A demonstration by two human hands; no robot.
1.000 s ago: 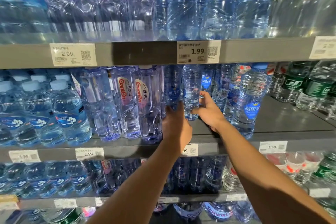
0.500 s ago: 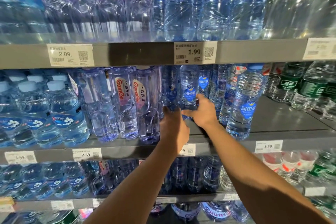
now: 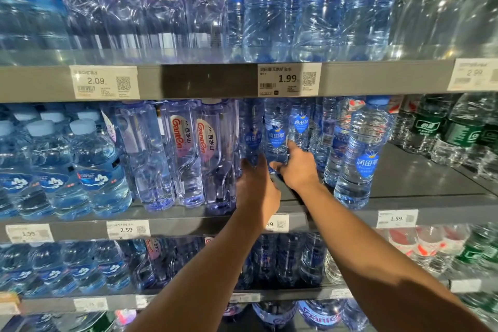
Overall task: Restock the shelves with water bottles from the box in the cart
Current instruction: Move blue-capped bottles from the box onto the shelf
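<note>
Gripping bottle base: right hand | left hand grip hidden | bottle caps cut off

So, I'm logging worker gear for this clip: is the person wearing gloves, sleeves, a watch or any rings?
None show. The left hand and right hand are bare, without gloves or visible rings. Both forearms are uncovered to the frame edge, with no sleeves, watch or wristband.
</note>
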